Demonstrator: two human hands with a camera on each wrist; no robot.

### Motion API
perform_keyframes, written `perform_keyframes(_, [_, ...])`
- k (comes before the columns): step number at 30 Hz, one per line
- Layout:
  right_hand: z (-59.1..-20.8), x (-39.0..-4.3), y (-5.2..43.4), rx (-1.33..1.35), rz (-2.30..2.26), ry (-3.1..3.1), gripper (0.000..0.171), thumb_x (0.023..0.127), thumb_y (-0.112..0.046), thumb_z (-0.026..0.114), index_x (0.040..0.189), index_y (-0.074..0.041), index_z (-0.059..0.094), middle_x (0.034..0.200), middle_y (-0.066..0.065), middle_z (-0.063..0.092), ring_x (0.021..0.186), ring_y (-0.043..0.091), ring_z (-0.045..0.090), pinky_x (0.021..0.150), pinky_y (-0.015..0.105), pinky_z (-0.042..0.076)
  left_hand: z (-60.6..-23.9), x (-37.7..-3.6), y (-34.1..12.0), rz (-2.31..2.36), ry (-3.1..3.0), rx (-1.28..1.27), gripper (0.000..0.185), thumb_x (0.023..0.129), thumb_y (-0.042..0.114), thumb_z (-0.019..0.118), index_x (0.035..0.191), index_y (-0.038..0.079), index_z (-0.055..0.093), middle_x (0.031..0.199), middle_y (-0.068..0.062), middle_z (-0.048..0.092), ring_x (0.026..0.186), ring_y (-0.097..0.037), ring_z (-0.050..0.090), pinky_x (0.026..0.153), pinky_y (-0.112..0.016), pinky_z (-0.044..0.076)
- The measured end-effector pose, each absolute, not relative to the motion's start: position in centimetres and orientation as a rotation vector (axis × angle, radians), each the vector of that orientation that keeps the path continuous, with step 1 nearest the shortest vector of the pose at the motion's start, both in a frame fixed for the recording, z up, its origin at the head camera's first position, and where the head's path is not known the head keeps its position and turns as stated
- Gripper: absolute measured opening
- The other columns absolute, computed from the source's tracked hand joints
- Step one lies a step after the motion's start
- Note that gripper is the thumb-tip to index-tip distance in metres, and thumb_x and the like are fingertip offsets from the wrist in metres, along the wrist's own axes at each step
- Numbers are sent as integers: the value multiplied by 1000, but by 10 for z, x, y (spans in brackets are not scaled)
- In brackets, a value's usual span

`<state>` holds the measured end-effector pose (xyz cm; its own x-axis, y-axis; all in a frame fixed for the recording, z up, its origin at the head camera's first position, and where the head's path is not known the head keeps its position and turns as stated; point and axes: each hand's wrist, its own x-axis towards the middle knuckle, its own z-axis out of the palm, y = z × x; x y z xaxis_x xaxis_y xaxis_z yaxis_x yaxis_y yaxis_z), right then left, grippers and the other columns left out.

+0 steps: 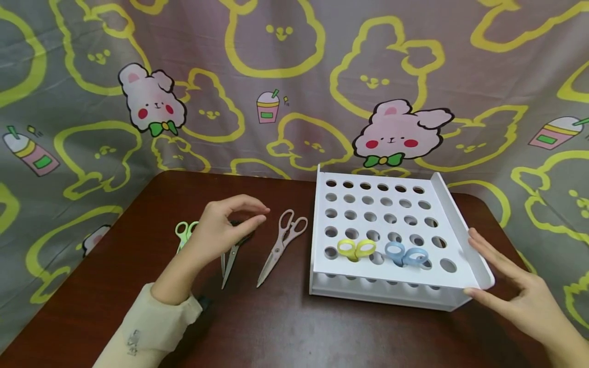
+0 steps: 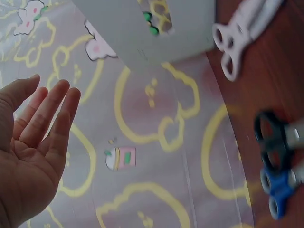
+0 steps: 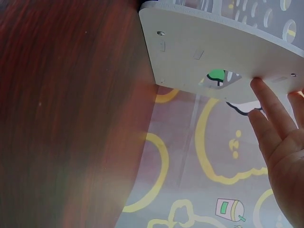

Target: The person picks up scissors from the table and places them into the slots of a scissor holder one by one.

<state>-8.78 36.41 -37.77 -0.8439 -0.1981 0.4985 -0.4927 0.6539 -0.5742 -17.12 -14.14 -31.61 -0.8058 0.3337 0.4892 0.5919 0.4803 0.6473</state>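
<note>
Hovering above the table (image 1: 285, 327), my left hand (image 1: 221, 230) has its fingers loosely bent, thumb and forefinger drawn near each other, and it holds nothing. Right beneath its fingers lie the dark-handled scissors (image 1: 232, 255), blades pointing back toward me. Just to its left the green scissors (image 1: 185, 232) peek out from behind my wrist, and just to its right lie the pale pink scissors (image 1: 281, 243), not touched. From the left wrist view the palm shows open with the fingers nearly straight.

Farther right, well apart from that hand, stands the white rack (image 1: 391, 278) with its rows of round holes. Two pairs already stand in its front row: the yellow scissors (image 1: 356, 249) and, beside them, the blue scissors (image 1: 407, 254). My right hand (image 1: 520, 291) lies flat against the rack's right side wall, fingers straight, fingertips (image 3: 263, 92) touching the edge of the white panel, gripping nothing.
</note>
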Motion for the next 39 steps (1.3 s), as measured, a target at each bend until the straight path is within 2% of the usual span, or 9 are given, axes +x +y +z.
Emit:
perform_keyframes(4, [-378,-89,365,571,1031,-2467,98,52,19,87,142,4,50,156,15,40,146,1,34,106,3,29,-320,-172,-161,-1116,-2469,-705,19,87,9,76,106,14,75,104,-1,76,85,-10,70,71,-21,56])
perform_keyframes(10, [-378,-88,368,576,1042,-2487,97,53,22,85,142,7,48,156,19,39,146,4,34,107,5,30,-331,-172,-191,-983,-2529,-573,21,88,10,75,109,12,75,99,-4,77,64,-4,57,54,-22,46])
perform_keyframes(12, [-378,-88,368,572,1048,-2492,96,53,22,84,142,8,48,156,19,39,147,4,34,107,5,30,-335,-171,-200,-942,-2540,-528,21,89,12,75,110,12,75,101,-5,77,67,-6,59,56,-21,47])
perform_keyframes(16, [-379,-89,367,624,1049,-2451,97,51,23,85,140,10,48,155,21,40,146,7,35,106,6,32,-343,-171,-218,-879,-2572,-431,23,91,16,73,113,9,73,114,-9,74,87,-18,68,67,-19,52])
perform_keyframes(19, [-381,-91,368,674,1042,-2409,98,50,22,86,139,12,48,154,21,40,146,8,37,104,6,34,-352,-172,-232,-848,-2610,-371,27,92,18,72,116,8,71,121,-11,71,100,-27,68,73,-15,51])
perform_keyframes(22, [-383,-92,369,692,1037,-2387,98,48,21,86,138,12,49,154,20,41,145,9,38,105,6,34,-361,-175,-246,-815,-2658,-325,31,92,19,73,120,5,69,120,-15,71,99,-29,67,74,-18,49])
perform_keyframes(28, [-384,-92,369,701,1042,-2383,98,48,21,86,138,13,49,153,20,42,145,9,38,107,7,32,-376,-184,-268,-771,-2786,-252,37,91,21,73,122,3,66,107,-19,71,73,-22,51,62,-31,40])
perform_keyframes(36, [-379,-88,367,612,1046,-2455,96,52,20,86,141,8,49,155,17,40,146,6,35,106,6,31,-387,-200,-283,-736,-2944,-224,44,92,23,72,130,2,61,126,-27,64,86,-33,61,72,-43,47])
perform_keyframes(39, [-378,-87,367,553,1054,-2498,96,55,21,85,142,7,48,156,17,39,146,4,34,105,4,31,-391,-207,-288,-749,-2995,-227,48,92,25,73,132,2,60,130,-29,61,96,-42,61,78,-52,50])
